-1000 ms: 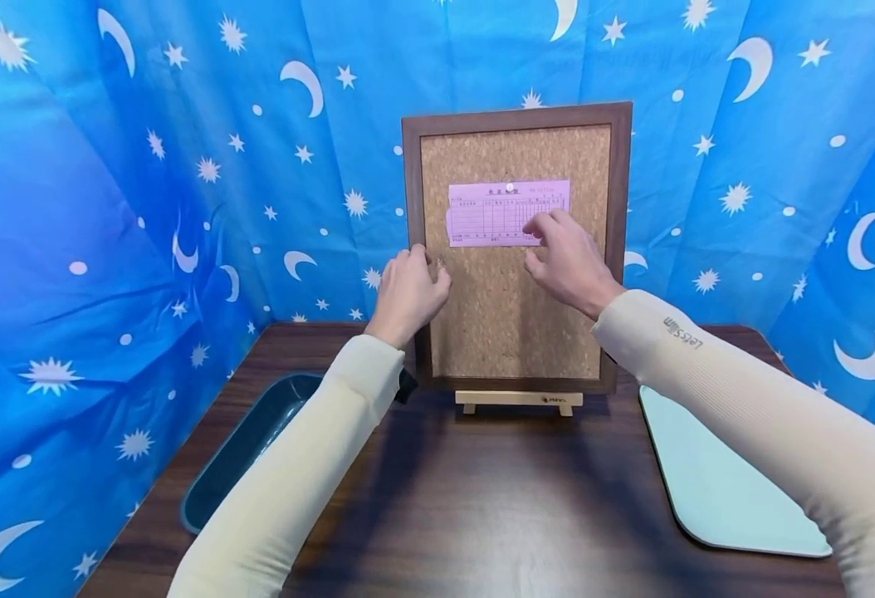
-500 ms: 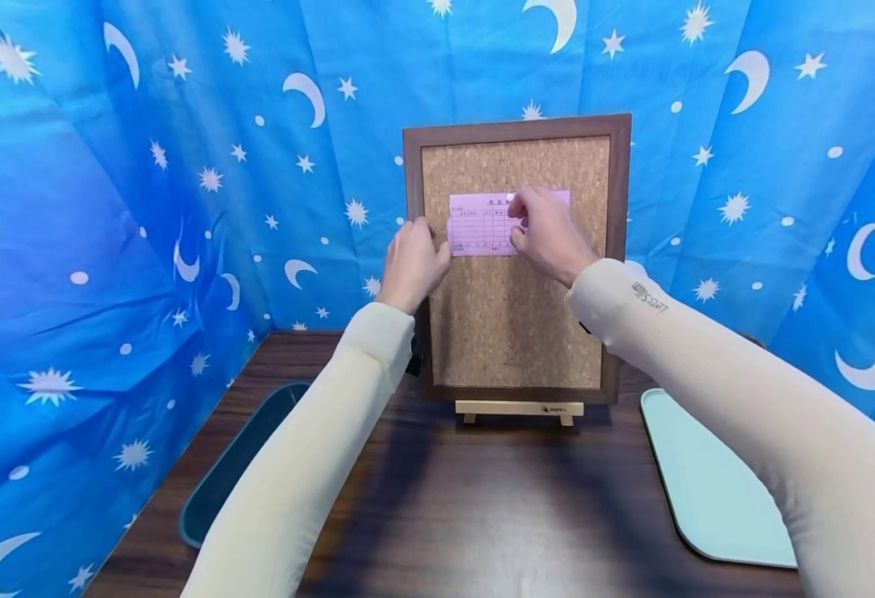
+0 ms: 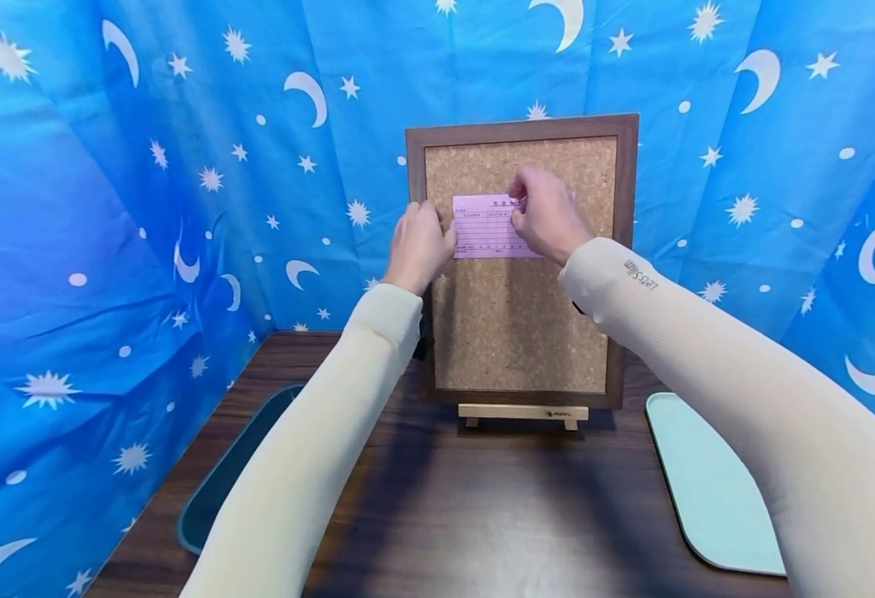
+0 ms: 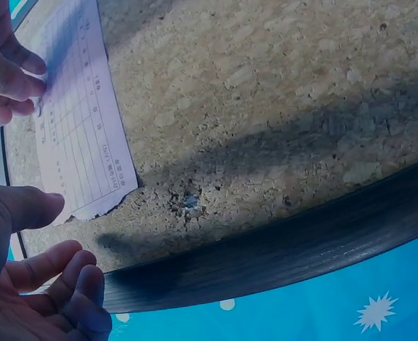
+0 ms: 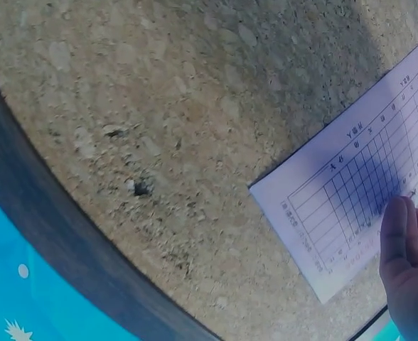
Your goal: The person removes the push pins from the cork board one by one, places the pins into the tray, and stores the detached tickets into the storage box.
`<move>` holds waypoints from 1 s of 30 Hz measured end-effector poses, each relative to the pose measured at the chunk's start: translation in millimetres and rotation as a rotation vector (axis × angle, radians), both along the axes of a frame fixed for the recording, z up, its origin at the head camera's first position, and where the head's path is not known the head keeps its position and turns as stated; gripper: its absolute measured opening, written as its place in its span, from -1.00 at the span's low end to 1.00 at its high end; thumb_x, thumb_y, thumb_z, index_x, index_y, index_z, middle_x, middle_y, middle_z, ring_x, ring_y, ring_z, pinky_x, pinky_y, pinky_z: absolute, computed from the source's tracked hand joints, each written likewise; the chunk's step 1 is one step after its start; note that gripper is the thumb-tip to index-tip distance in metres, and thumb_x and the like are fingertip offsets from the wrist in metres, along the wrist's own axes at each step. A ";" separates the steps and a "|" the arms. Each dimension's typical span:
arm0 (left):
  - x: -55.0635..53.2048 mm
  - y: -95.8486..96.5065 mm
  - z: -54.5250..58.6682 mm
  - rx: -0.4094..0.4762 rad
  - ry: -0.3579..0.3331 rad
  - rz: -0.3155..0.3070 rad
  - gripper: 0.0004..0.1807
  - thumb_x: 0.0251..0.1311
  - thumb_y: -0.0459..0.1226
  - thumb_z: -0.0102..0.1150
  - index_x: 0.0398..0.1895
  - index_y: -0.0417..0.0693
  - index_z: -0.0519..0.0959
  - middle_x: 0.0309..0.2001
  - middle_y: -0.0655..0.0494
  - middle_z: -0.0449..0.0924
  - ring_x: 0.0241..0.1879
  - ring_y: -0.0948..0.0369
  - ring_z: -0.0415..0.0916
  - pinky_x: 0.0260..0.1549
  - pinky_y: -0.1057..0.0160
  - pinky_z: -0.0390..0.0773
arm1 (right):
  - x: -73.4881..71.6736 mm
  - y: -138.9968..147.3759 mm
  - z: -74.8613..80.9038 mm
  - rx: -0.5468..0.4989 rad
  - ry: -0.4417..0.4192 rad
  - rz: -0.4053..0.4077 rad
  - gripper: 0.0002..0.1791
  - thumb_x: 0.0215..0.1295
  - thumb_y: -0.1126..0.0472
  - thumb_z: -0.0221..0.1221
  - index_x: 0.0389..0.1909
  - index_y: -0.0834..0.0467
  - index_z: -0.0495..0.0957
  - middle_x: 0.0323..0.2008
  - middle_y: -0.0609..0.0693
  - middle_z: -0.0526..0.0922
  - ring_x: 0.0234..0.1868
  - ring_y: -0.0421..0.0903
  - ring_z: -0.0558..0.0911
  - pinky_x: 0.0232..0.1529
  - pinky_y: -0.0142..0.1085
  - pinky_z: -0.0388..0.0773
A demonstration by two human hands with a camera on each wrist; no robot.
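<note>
A pink printed receipt slip (image 3: 482, 228) lies flat on a cork board (image 3: 515, 332) with a brown wooden frame. My right hand (image 3: 551, 218) is at the top middle of the slip, its thumb and index finger pinching at the white push pin, which the fingers now cover in the head view. Beside the frame's left edge is my left hand (image 3: 417, 247), near the slip's torn left end. In the left wrist view its thumb (image 4: 42, 206) and loosely bent fingers stand apart, with nothing between them. The right wrist view shows the slip's other end (image 5: 301, 234).
The board stands on a small wooden easel (image 3: 523, 412) on a dark wood table (image 3: 482, 515). A dark teal tray (image 3: 239, 465) is at the left, partly behind my sleeve. At the right lies a pale mint tray (image 3: 714, 490). A blue curtain (image 3: 348, 66) hangs behind.
My right hand has moved up and left, from the slip's lower right to its top middle at the pin. The left hand has risen along the frame's left side.
</note>
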State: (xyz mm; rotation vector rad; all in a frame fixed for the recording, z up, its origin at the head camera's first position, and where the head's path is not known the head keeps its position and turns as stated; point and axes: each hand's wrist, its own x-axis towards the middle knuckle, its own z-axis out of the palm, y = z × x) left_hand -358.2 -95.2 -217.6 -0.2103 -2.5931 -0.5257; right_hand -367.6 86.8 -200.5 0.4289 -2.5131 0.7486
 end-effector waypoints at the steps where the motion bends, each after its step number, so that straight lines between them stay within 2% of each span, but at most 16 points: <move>1: -0.9 1.0 0.0 -0.003 0.003 0.002 -0.74 0.31 -0.15 0.05 -0.26 -0.21 0.49 -0.23 -0.05 0.41 -0.22 0.06 0.38 -0.20 0.13 0.37 | -0.7 0.0 0.1 -0.003 -0.002 -0.007 -0.78 0.15 0.43 0.12 -0.19 0.19 0.42 -0.21 0.05 0.49 -0.16 -0.02 0.48 -0.09 -0.16 0.39; 6: -4.8 4.6 -0.4 -0.018 0.005 0.027 -0.74 0.30 -0.14 0.07 -0.33 -0.19 0.52 -0.25 -0.04 0.45 -0.21 0.04 0.41 -0.19 0.12 0.38 | -4.7 -1.5 -0.3 0.003 0.017 -0.022 -0.79 0.10 0.44 0.12 -0.22 0.22 0.43 -0.25 0.07 0.47 -0.19 0.00 0.46 -0.09 -0.15 0.34; 16: -9.5 9.3 0.4 -0.017 -0.046 0.020 -0.77 0.33 -0.21 0.01 -0.26 -0.14 0.63 -0.20 0.01 0.46 -0.13 0.10 0.41 -0.13 0.12 0.40 | -8.8 -8.6 3.7 0.008 -0.040 -0.050 -0.81 0.13 0.43 0.16 -0.23 0.26 0.45 -0.21 0.07 0.42 -0.16 0.01 0.43 -0.08 -0.17 0.35; 23: -13.0 14.1 0.9 -0.032 -0.053 0.023 -0.73 0.32 -0.21 0.01 -0.47 -0.12 0.61 -0.22 0.03 0.46 -0.19 0.13 0.37 -0.20 0.15 0.37 | -11.6 -9.4 5.9 0.023 -0.056 -0.069 -0.87 0.14 0.41 0.15 -0.27 0.26 0.48 -0.20 0.07 0.45 -0.15 0.01 0.45 -0.08 -0.17 0.37; 30: -17.7 15.2 1.0 -0.052 -0.055 0.028 -0.71 0.33 -0.21 0.00 -0.51 -0.14 0.55 -0.21 -0.01 0.48 -0.17 0.08 0.39 -0.15 0.13 0.37 | -15.0 -9.9 10.3 0.049 -0.046 -0.080 -0.90 0.10 0.40 0.15 -0.32 0.25 0.54 -0.24 0.09 0.55 -0.19 0.03 0.50 -0.10 -0.15 0.40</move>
